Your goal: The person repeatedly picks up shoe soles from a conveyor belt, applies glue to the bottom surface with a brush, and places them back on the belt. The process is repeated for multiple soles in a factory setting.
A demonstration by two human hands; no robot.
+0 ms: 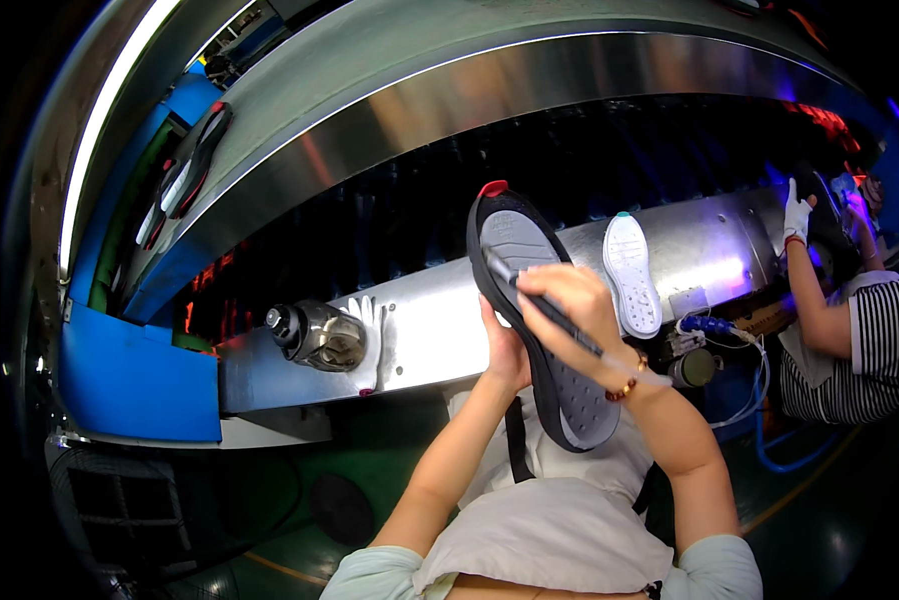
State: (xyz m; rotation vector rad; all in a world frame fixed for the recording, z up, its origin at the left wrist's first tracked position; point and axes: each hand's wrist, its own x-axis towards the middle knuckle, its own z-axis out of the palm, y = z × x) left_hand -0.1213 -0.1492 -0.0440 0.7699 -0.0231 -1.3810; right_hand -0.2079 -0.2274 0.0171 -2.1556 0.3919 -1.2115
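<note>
At mid-frame, the shoe sole [567,380] is gripped by the left hand [506,350], a brush [566,325] by the right hand [581,305]; brushing is judged unfinished.

The black-and-grey sole [542,365] has a red tip [492,188], the white sole [631,280] a green one, the shirt [877,330] black-and-white stripes.

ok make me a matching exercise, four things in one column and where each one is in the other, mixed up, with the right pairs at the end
Things
1. black-edged grey sole
2. white sole
3. brush-like tool
4. dark bottle

Places
A. in the right hand
B. beside a white glove
C. held by the left hand
D. on the metal bench, to the right of both hands

Pairs: 1-C, 2-D, 3-A, 4-B
</note>
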